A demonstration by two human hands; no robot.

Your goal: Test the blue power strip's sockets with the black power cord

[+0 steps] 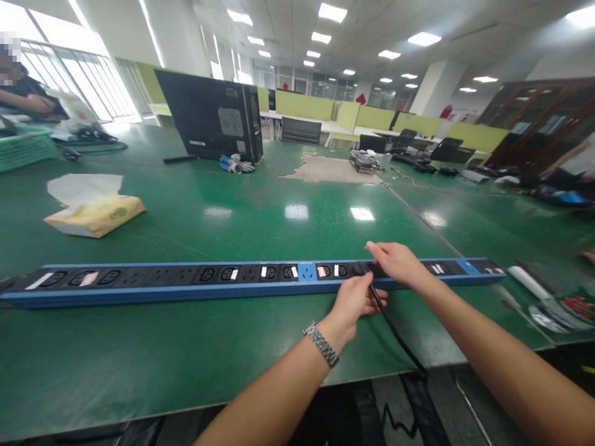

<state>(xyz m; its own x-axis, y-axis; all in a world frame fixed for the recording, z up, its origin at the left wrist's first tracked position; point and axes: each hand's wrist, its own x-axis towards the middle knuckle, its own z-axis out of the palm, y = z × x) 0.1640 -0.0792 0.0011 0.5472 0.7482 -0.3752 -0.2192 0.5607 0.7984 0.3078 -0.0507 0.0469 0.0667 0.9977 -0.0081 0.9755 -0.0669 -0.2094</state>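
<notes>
A long blue power strip [171, 293] with a row of black sockets lies across the green table. My left hand [351, 303] is closed on a black plug [360, 267] at one of the sockets right of the strip's middle. Some of its fingers curl beside the strip's near side. From the plug a black power cord [395, 334] runs down over the table's front edge. My right hand [395, 261] is over the strip just right of the plug, its visible fingers apart; the rest are hidden. Whether the plug is fully seated cannot be made out.
A tissue pack [100, 214] lies at the left. Behind are a black computer case [214, 114], gloves [237, 163] and a green basket [25, 148]. A person [28, 99] is at the far left. A white roll [530, 282] lies beyond the strip's right end.
</notes>
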